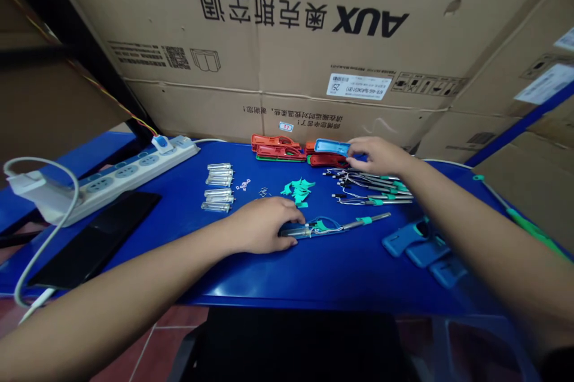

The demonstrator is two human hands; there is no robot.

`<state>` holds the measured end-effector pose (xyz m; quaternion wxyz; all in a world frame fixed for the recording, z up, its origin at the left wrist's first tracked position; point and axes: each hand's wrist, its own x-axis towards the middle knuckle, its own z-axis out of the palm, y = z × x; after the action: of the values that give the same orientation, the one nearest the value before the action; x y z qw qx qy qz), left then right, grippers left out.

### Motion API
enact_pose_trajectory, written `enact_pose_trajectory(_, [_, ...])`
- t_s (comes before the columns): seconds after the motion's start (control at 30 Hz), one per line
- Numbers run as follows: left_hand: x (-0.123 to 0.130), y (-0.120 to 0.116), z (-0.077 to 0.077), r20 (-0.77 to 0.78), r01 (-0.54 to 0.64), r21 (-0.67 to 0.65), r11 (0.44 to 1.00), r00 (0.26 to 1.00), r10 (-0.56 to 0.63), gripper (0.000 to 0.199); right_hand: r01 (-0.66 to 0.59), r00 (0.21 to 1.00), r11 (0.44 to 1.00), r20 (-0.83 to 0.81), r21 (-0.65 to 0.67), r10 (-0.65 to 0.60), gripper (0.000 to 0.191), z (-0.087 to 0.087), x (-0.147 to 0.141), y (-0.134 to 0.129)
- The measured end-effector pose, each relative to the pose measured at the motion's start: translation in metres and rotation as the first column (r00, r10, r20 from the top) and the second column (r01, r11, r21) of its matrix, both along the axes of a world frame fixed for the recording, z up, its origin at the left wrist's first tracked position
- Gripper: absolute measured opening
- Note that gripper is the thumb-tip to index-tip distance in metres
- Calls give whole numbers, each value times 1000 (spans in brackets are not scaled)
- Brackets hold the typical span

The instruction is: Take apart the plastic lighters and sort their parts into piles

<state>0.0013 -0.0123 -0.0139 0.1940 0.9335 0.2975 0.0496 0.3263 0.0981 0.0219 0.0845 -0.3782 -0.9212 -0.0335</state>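
Left hand [265, 226]: partly closed, thumb and fingers bent round the near-left end of the wired assembly [319, 228]; the palm is hidden.
Wired assembly: low on the blue table [278, 277], transparent casing at the hand, white wires and a green piece midway, metal tube pointing right.
Right hand [374, 156]: thumb and fingers drawn together on the right end of the light-blue shell [332, 147]; exact finger contact is partly hidden.
Light-blue shell: over the red shells at the table's back, close to the carton [269, 29].
Back row, left: orange and red shells [276, 146] stacked over a green one, just beside the shells under the light-blue one.
Middle: green pieces [299, 189] in a loose heap between the hands.
Left side: clear cylinders [219, 179] in a column; power strip [130, 176] and black slab [96, 238] further left, set at a slant.
Right side: wired metal tubes [376, 188] beneath the right wrist; blue parts [424, 250] near the forearm, overlapping.
Front edge: a strip of blue tabletop shows between it and the assembly.
Room for moving: the carton bounds the back; the right forearm crosses above the right side, the left forearm above the front edge.
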Motion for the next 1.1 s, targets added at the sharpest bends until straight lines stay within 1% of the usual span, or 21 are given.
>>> enact_pose_trajectory(0.03, [0, 0, 0, -1, -1, -1, 1000, 1000, 1, 36, -32, 999, 999, 33, -14, 32, 26, -5, 0, 8])
enact_pose_trajectory(0.1, [0, 0, 0, -5, -2, -4, 1000, 1000, 2, 35, -49, 995, 999, 87, -18, 50, 28, -15, -1, 21])
enact_pose_trajectory(0.2, [0, -1, 0, -8, 3, 3, 1000, 1000, -3, 34, -26, 993, 1000, 114, -9, 26, 29, -26, -1, 31])
enact_pose_trajectory(0.27, [0, -1, 1, -7, 5, 12, 1000, 1000, -5, 34, -3, 993, 1000, 117, -2, 3, 28, -30, 0, 33])
enact_pose_trajectory(0.47, [1, -1, 1, 1, 5, 4, 1000, 1000, -5, 34, 67, 988, 997, 136, 34, -71, 33, -30, -4, 33])
enact_pose_trajectory(0.7, [0, -1, -1, 0, -1, -20, 1000, 1000, 1, 35, 183, 971, 977, 135, 108, -196, 29, -32, -17, 35])
enact_pose_trajectory(0.9, [0, 0, -2, 30, 6, -9, 1000, 1000, -5, 35, 211, 965, 970, 134, 118, -226, 33, -33, -20, 35])
enact_pose_trajectory(1.0, [-1, 0, 0, 25, 0, -3, 1000, 1000, 0, 34, 231, 967, 962, 73, 148, -243, 34, -33, -14, 34])
enact_pose_trajectory(1.1, [-1, 0, 1, 20, 2, -9, 1000, 1000, -2, 35, 320, 947, 928, -89, 189, -309, 35, -32, -6, 32])
